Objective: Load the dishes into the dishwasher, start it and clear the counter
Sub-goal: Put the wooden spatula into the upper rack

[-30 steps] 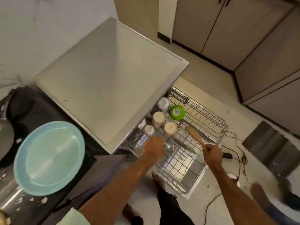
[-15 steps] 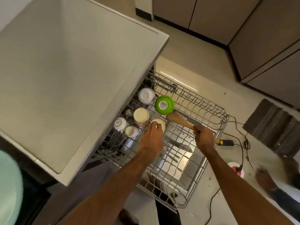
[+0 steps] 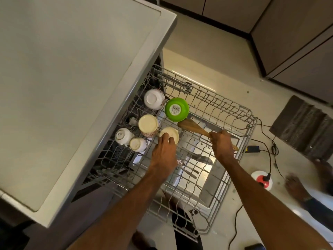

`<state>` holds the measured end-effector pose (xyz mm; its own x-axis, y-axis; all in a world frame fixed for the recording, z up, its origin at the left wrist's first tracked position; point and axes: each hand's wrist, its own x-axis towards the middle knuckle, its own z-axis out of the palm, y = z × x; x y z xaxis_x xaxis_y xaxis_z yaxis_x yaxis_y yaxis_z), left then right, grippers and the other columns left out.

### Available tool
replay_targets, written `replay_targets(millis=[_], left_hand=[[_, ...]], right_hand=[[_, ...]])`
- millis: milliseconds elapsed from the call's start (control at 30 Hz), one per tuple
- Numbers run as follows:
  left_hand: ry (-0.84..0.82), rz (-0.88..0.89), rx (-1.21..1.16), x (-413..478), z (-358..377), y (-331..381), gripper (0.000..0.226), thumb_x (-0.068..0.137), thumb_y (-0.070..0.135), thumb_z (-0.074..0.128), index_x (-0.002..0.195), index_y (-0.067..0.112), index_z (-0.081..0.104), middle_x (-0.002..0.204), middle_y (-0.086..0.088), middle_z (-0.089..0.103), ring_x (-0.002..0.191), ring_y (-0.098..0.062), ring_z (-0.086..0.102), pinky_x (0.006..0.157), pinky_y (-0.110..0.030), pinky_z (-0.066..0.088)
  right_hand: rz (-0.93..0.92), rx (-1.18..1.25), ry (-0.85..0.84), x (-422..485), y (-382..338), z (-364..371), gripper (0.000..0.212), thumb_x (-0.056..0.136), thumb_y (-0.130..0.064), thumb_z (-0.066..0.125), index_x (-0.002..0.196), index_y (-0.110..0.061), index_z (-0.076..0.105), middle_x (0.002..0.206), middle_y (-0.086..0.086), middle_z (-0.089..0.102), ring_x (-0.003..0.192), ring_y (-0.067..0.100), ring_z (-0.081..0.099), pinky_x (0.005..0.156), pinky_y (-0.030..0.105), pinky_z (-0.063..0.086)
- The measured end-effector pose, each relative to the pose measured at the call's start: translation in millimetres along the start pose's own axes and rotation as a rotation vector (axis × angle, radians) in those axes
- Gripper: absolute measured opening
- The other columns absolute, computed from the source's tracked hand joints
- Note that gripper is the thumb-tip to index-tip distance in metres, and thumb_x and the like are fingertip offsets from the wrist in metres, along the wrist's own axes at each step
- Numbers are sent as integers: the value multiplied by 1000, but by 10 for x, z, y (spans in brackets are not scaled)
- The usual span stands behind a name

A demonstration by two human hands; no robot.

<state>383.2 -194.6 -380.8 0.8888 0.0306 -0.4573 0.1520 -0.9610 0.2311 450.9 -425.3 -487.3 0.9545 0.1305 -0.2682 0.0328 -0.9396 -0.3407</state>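
The grey wire upper rack (image 3: 232, 107) of the dishwasher is pulled out over the open door. Upside down in its left part stand a white bowl (image 3: 154, 99), a green bowl (image 3: 177, 109), a cream patterned cup (image 3: 148, 125), two small white cups (image 3: 123, 135) and another cream cup (image 3: 171, 134). My left hand (image 3: 164, 153) rests on that last cream cup, fingers over its base. My right hand (image 3: 222, 144) grips the handle of a wooden spatula (image 3: 191, 126), whose blade lies on the rack beside the green bowl.
The pale countertop (image 3: 72, 78) fills the left side above the dishwasher. Cutlery lies below the rack wires. On the floor at right are a black cable, a small black box (image 3: 252, 149), a red-and-white plug reel (image 3: 264, 179), a dark mat (image 3: 304, 127) and another person's hand (image 3: 295, 184).
My view has swung right and down; the blue plate has left the frame. My left hand reached onto the cream cup. My right hand lowered the spatula onto the rack near the green bowl.
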Motion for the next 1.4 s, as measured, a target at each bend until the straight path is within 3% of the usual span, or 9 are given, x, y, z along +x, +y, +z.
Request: replay_targets(millis=[100,233,333,500,733,1067,1233,1333,1400], left_hand=[[31,-12,-2,-10,47,-2,70,81,17,77,141,8,42,153,-9,30,139,-24,36,105,-32,47],[59,-16,-12,-23,109,-21,71,80,14,77,142,7,42,154,-9,31,141,-25,35,107,-34,46],[60,-24,-24,-19,130,-23,70,80,13,76,142,7,43,155,-9,30,142,-26,33,107,-35,47],[76,-25,-46,-15,140,-42,69,80,11,76,141,9,44,152,-7,33,138,-24,38,103,-33,49],[93,-33,-55,-28,197,-64,68,77,9,76,138,9,46,149,-7,36,137,-25,39,102,-33,50],[113,-9,-150,-62,195,-77,64,78,-1,72,138,7,48,152,-6,35,138,-24,38,102,-34,50],[165,6,-321,-234,207,-177,49,85,-8,57,131,6,55,155,-10,38,135,-26,49,98,-39,54],[283,-24,-384,-545,138,-208,40,91,2,43,128,4,59,150,-14,46,138,-29,47,102,-44,53],[359,-50,-431,-857,27,-220,43,93,13,36,126,1,61,145,-17,51,134,-30,50,103,-46,52]], right_hand=[[-5,-71,-9,68,-7,-6,7,93,-11,69,97,-14,73,93,6,59,72,15,58,64,33,58],[45,-152,2,137,31,29,8,89,-15,75,92,-22,76,80,-1,64,72,17,61,66,41,58],[94,-177,-29,137,-10,70,8,89,-17,74,93,-24,74,81,0,65,76,19,62,72,41,58],[169,-65,-62,138,-67,92,11,91,-8,71,97,-17,74,84,1,67,69,14,62,63,31,56],[151,14,-80,165,7,108,13,92,-8,69,102,-16,72,89,2,65,71,15,63,64,39,61],[139,32,21,28,-32,152,16,90,-5,69,101,-16,71,102,7,66,79,15,61,63,26,50],[213,199,202,-218,-268,-21,17,99,-7,58,104,-10,74,98,8,69,76,13,60,60,13,39],[157,347,345,-534,-578,-133,18,100,-12,56,107,-15,72,104,4,66,93,19,61,78,30,52],[90,424,354,-815,-898,-239,17,100,-12,55,107,-17,70,104,-1,63,96,18,60,77,39,56]])
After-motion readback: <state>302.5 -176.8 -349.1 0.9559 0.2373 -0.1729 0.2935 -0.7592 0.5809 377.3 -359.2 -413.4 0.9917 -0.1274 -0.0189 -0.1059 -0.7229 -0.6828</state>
